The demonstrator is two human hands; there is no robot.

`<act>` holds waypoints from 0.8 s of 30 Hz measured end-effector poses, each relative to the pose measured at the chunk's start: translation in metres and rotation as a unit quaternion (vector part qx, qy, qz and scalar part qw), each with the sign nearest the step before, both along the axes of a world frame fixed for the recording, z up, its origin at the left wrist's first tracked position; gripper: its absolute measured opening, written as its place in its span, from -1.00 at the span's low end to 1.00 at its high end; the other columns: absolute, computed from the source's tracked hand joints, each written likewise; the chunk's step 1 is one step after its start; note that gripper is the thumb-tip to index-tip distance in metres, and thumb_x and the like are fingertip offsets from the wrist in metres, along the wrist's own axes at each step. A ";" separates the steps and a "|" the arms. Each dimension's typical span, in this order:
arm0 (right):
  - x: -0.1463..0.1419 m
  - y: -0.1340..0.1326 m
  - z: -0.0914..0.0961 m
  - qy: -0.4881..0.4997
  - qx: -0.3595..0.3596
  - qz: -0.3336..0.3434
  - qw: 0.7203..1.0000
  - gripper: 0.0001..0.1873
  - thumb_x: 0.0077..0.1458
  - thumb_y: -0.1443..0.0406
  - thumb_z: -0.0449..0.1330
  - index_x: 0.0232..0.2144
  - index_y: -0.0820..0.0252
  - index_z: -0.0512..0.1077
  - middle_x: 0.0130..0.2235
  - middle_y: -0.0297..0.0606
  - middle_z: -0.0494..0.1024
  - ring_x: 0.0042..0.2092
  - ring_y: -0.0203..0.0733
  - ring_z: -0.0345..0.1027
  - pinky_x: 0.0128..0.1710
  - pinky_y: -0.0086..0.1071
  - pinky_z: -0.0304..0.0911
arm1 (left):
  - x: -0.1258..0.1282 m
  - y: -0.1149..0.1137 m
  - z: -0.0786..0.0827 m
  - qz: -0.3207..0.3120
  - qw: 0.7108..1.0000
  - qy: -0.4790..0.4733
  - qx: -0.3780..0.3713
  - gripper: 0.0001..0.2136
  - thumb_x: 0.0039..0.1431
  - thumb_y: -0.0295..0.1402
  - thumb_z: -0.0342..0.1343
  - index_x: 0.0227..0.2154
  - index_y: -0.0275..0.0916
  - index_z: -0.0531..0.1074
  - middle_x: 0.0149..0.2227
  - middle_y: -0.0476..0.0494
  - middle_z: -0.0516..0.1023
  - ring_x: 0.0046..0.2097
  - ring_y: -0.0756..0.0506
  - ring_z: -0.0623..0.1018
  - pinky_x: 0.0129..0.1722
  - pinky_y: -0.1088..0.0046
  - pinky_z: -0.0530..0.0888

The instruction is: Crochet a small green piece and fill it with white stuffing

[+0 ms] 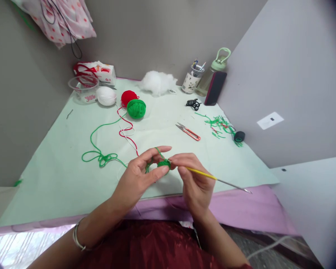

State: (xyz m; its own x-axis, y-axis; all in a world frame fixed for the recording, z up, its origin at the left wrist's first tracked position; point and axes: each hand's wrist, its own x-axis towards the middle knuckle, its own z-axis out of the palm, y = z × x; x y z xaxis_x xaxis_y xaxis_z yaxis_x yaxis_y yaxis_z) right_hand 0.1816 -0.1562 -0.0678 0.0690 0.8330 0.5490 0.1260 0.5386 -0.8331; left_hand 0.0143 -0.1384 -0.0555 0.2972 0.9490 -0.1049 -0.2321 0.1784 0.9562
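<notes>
Between the thumb and fingers of my left hand is a small round green crochet piece. A strand of green yarn passes over its raised index finger. My right hand grips a crochet hook with a yellow handle; one metal end points out to the right, and the other meets the green piece at its upper edge. Green yarn lies in loose loops left of my hands and runs back to a green yarn ball. A red yarn ball touches it from behind.
Orange-handled thread snips lie beyond my right hand. Green and red yarn scraps sit by a small black roll. Farther back are a white yarn ball, white stuffing, a pen cup, a phone and a bottle.
</notes>
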 end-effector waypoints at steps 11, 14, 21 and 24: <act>0.007 0.011 0.006 0.236 -0.137 0.052 0.961 -0.83 0.29 0.17 0.35 -0.32 0.08 0.67 -0.39 -0.33 0.59 -0.45 -0.30 0.42 -0.44 -0.40 0.38 | -0.003 0.011 0.000 -0.117 0.960 -0.208 -0.143 -0.53 0.03 -0.31 0.39 0.05 -0.24 0.66 -0.28 -0.08 0.54 -0.21 -0.05 0.45 -0.11 0.44 0.36; 0.008 0.012 0.008 0.261 -0.172 0.087 0.946 -0.81 0.25 0.14 0.38 -0.35 0.09 0.66 -0.43 -0.33 0.57 -0.49 -0.32 0.37 -0.49 -0.42 0.33 | -0.001 0.009 0.001 -0.105 0.969 -0.190 -0.116 -0.57 0.05 -0.32 0.40 0.03 -0.18 0.67 -0.30 -0.04 0.51 -0.23 -0.03 0.45 -0.16 0.46 0.37; 0.005 0.005 -0.005 0.148 -0.098 0.060 0.982 -0.86 0.36 0.24 0.29 -0.20 0.00 0.68 -0.23 -0.27 0.69 -0.20 -0.21 0.52 -0.24 -0.35 0.40 | -0.002 0.001 0.001 -0.076 0.995 -0.060 -0.010 -0.63 0.27 -0.24 0.36 0.13 0.03 0.59 -0.15 -0.03 0.61 -0.07 -0.07 0.56 0.00 0.40 0.44; 0.004 0.007 -0.002 0.186 -0.111 0.071 0.974 -0.86 0.36 0.21 0.29 -0.22 0.01 0.67 -0.27 -0.31 0.69 -0.30 -0.28 0.48 -0.29 -0.39 0.39 | -0.005 0.002 0.002 -0.070 0.997 -0.040 -0.009 -0.63 0.26 -0.24 0.37 0.12 0.01 0.60 -0.22 -0.01 0.56 -0.17 -0.03 0.55 -0.15 0.46 0.46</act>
State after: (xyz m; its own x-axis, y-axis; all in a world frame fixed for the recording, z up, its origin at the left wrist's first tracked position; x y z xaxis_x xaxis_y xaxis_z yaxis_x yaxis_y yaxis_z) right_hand 0.1858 -0.1495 -0.0697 0.1042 0.9436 0.3144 -0.2686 0.3311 -0.9046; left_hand 0.0089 -0.1361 -0.0533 0.4342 0.8961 -0.0920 -0.2796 0.2312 0.9319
